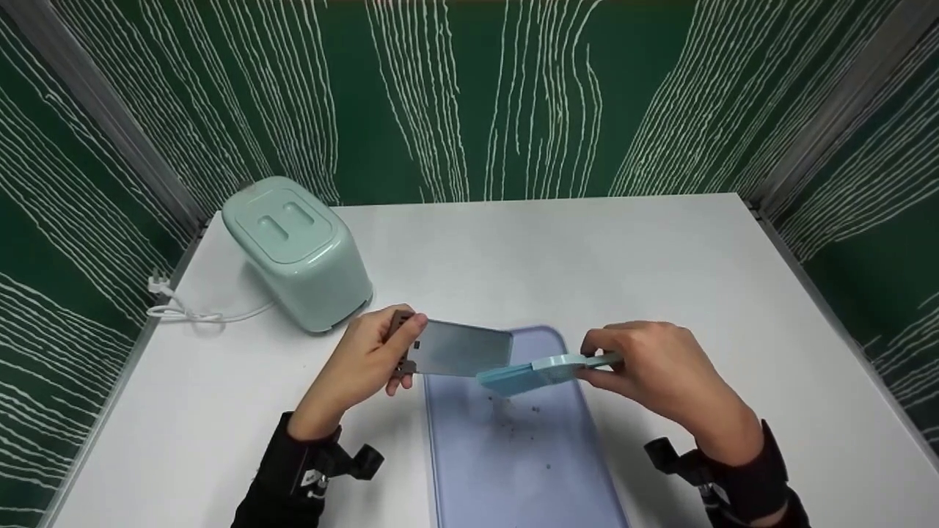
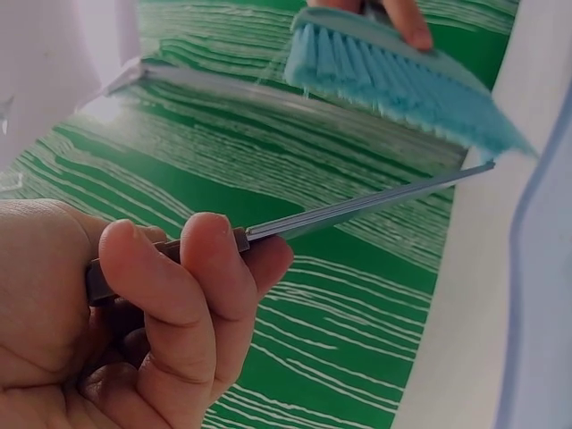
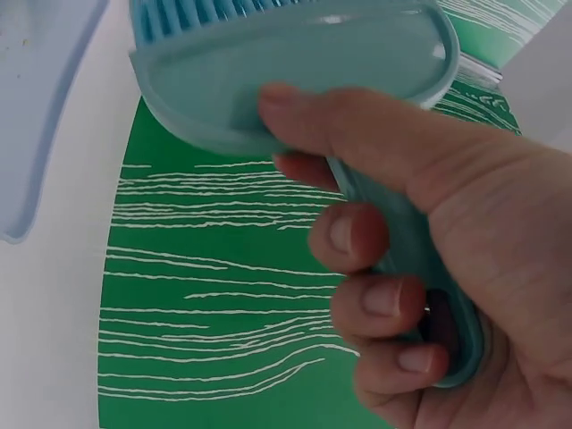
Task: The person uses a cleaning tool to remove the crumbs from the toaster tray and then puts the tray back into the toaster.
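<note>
My left hand (image 1: 363, 359) grips the brown end of a flat metal crumb tray (image 1: 458, 348), thumb on top and fingers beneath, holding it tilted above a pale blue mat or tray (image 1: 521, 477). In my right hand (image 1: 653, 367) is a teal hand brush (image 1: 561, 363), gripped by its handle. The blue bristles (image 2: 384, 80) hang over the far end of the metal sheet, close to its edge in the left wrist view. The right wrist view has the thumb lying along the brush head (image 3: 295, 80). Small dark crumbs (image 1: 535, 409) are scattered on the blue surface below.
A mint-green toaster (image 1: 308, 257) stands at the back left, two slot-like recesses on its top. Its white cord and plug (image 1: 194, 315) lie to the left. Green walls with white lines enclose the white table (image 1: 557, 257) at the back and sides.
</note>
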The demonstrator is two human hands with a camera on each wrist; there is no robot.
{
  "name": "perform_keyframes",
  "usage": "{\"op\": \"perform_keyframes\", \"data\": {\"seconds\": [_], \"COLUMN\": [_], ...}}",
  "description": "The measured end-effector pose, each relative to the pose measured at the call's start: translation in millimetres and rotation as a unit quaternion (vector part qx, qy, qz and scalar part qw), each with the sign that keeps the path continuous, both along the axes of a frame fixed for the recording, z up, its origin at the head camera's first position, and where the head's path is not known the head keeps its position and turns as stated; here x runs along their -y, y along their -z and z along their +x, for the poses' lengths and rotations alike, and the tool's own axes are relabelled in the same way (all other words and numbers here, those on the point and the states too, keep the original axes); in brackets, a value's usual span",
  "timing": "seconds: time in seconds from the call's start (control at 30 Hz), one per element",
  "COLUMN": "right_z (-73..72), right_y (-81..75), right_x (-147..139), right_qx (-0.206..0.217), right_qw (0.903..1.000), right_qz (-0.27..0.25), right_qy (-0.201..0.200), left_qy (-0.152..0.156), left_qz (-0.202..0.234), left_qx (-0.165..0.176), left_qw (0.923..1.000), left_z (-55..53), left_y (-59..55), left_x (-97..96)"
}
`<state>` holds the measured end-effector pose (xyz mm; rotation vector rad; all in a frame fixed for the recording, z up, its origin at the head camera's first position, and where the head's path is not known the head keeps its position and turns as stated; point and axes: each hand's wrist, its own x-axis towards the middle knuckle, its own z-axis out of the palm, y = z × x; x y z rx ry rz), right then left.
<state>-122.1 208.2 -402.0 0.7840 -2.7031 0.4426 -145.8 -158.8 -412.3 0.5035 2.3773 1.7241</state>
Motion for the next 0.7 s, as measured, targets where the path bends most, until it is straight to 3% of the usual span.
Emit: {"op": "perform_keyframes", "data": {"seconds": [0.13, 0.3, 0.7], "right_z": [0.3, -1.2, -10.8], "right_y": [-6.3, -11.3, -11.7], "right_x": [-8.7, -22.3, -46.1], "right_qx": [0.080, 0.129, 0.159], "right_qw": [0.9961, 0.9890, 0.9812], "right_qz": [-0.032, -0.069, -0.107], "right_qy": [-0.022, -0.024, 0.024], "left_qy": [-0.002, -0.004, -0.006], "left_qz": [0.001, -0.002, 0.006], "left_qx": [0.002, 0.000, 0.009], "left_qw": [1.0000, 1.0000, 0.9999], "left_z": [-0.4, -0.6, -1.7], "left_y": [-0.2, -0.4, 1.0], "left_x": [-0.1, -0.1, -0.8]}}
